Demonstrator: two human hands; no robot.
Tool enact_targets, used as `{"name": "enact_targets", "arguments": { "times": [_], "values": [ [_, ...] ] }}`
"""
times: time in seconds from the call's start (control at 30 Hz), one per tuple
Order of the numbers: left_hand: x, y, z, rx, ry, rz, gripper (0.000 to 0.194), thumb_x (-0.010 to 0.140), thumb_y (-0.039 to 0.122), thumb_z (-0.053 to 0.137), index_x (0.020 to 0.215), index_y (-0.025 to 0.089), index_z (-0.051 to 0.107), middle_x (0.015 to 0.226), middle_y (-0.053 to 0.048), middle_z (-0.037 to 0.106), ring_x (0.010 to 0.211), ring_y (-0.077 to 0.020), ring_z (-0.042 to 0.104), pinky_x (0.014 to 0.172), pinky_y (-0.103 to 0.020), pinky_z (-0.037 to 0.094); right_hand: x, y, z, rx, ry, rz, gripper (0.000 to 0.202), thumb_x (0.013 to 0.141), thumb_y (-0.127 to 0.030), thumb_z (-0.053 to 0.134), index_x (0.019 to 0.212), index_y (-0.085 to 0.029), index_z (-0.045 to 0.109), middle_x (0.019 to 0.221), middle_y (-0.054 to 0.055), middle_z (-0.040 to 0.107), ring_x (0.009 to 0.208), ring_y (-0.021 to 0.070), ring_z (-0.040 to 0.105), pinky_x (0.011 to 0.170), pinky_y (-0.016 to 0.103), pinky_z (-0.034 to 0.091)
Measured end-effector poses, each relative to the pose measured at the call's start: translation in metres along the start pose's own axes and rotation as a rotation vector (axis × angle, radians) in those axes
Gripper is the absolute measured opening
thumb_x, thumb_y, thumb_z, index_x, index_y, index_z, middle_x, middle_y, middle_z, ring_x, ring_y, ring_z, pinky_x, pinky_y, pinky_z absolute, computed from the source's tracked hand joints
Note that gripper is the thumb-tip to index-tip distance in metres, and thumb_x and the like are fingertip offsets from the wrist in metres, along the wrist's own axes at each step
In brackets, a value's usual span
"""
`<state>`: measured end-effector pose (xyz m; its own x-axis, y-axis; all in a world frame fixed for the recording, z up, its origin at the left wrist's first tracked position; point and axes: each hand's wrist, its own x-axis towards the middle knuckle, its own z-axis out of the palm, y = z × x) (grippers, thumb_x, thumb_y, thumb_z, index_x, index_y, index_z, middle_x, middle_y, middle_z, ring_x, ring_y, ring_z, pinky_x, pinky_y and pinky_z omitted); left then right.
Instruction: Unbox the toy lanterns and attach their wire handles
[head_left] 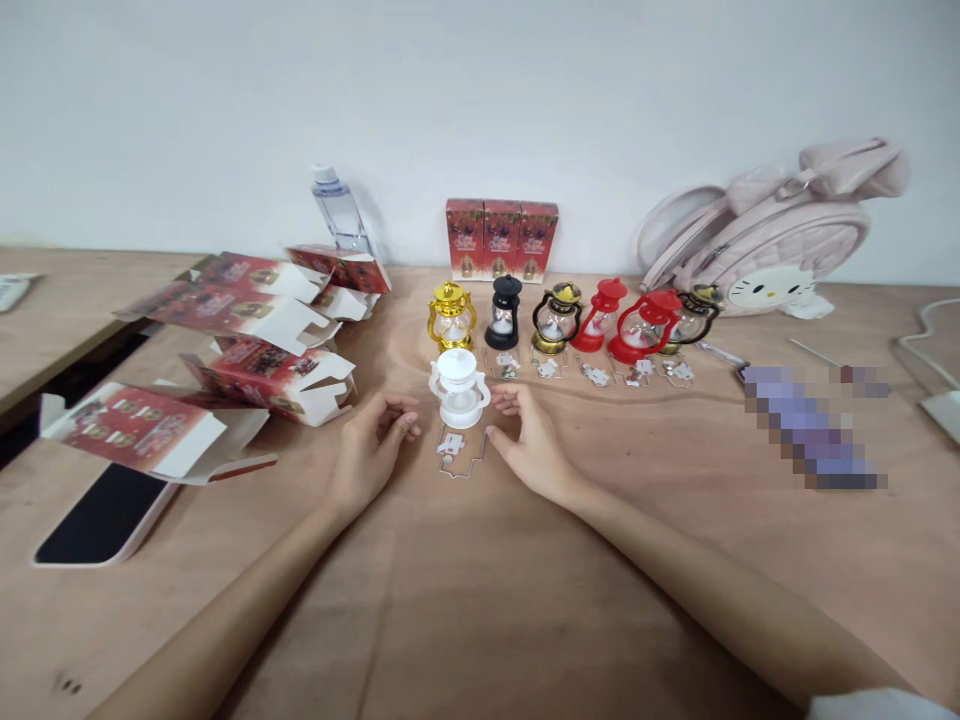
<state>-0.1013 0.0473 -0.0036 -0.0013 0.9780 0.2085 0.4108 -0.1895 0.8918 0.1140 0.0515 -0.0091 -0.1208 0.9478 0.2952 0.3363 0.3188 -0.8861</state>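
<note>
A small white lantern (459, 392) stands upright in the middle of the wooden table. Just left of it rests my left hand (371, 445), fingers loosely bent and apart, with nothing in them. My right hand (532, 445) lies on the lantern's other side, its thumb and fingers spread, also holding nothing; its fingertips come close to the lantern, and I cannot tell whether they touch. Between the hands, in front of the lantern, lie a bent wire handle (469, 472) and small white pieces (451, 443).
Behind stand a gold lantern (451, 318), a black lantern (504, 315) and several others, with small parts before them. Three red boxes (502, 240) lean against the wall. Opened cartons (142, 420) and a phone (105, 515) lie left; a pink bag (780, 240) sits right.
</note>
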Motion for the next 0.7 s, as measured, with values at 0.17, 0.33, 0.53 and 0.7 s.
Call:
{"name": "enact_targets", "arguments": {
  "times": [0.17,0.33,0.53,0.7],
  "values": [
    [0.002,0.004,0.002,-0.129,0.060,-0.018,0.025,0.076,0.040,0.064,0.086,0.019,0.055,0.081,-0.001,0.062,0.073,-0.0158,0.063,0.071,-0.031,0.053,0.000,0.000,0.000,0.002,0.002,-0.004,0.039,0.071,-0.009,0.055,0.107,-0.021,0.046,0.104,0.007,0.059,0.098,0.0198,0.057,0.090,0.041,0.048],
    [0.000,0.012,0.002,-0.166,0.021,-0.072,0.032,0.069,0.041,0.072,0.085,0.017,0.058,0.084,-0.004,0.067,0.081,-0.0179,0.064,0.082,-0.037,0.054,0.000,-0.001,-0.001,0.004,-0.003,0.015,0.039,0.071,-0.009,0.055,0.107,-0.021,0.046,0.105,0.008,0.059,0.098,0.0202,0.058,0.090,0.042,0.048],
    [-0.001,0.012,0.003,-0.164,-0.005,-0.050,0.034,0.067,0.040,0.075,0.087,0.016,0.061,0.089,-0.006,0.068,0.081,-0.0175,0.064,0.083,-0.037,0.055,0.000,-0.001,-0.001,0.012,0.000,0.011,0.039,0.072,-0.009,0.055,0.107,-0.023,0.046,0.104,0.007,0.058,0.098,0.0198,0.057,0.090,0.042,0.048],
    [-0.001,0.008,0.002,-0.133,-0.011,0.018,0.022,0.073,0.033,0.070,0.086,0.016,0.063,0.087,-0.004,0.067,0.079,-0.0144,0.062,0.077,-0.031,0.054,0.000,-0.001,-0.001,0.015,0.000,0.016,0.039,0.071,-0.008,0.055,0.106,-0.022,0.045,0.104,0.007,0.059,0.098,0.0197,0.058,0.090,0.042,0.048]
  ]
}}
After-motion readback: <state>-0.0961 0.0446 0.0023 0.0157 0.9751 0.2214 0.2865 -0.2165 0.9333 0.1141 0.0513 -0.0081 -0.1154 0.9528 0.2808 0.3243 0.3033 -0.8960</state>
